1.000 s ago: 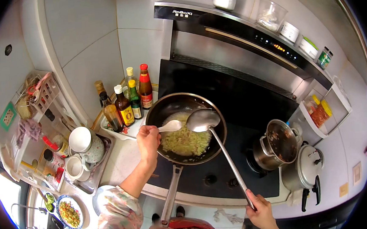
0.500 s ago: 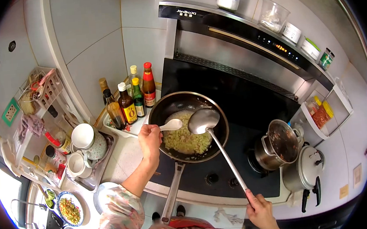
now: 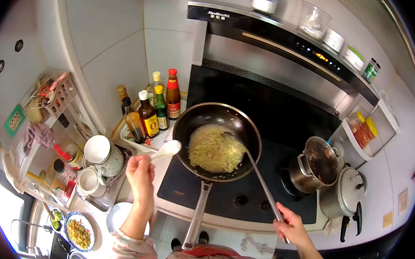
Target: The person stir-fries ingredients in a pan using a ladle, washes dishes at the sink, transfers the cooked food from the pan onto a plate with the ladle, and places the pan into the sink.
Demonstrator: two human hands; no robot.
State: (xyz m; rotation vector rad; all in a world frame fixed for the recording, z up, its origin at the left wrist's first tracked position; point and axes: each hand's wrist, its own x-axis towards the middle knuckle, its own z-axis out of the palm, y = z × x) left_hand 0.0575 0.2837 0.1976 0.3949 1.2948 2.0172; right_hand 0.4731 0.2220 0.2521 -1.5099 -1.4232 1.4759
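Observation:
My left hand (image 3: 140,175) is closed round the handle of a white spoon (image 3: 166,149), held in the air left of the wok's rim. My right hand (image 3: 291,224) grips the long metal handle of a ladle (image 3: 263,185); its head dips into the food and is partly hidden there. The dark wok (image 3: 196,117) sits on the stove with its metal handle pointing toward me. Pale yellow-green chopped food (image 3: 214,150) in cloudy liquid lies in the bottom of the wok.
Sauce bottles (image 3: 149,115) stand left of the wok. A steel pot (image 3: 311,170) and a pressure cooker (image 3: 345,189) are at the right. White bowls (image 3: 97,150), a blue-rimmed plate of chopped food (image 3: 91,238) and a white plate (image 3: 122,215) lie left. The range hood (image 3: 268,41) hangs behind.
My left hand has moved left with the spoon, away from over the wok. The ladle's head has gone down from above the wok into the food.

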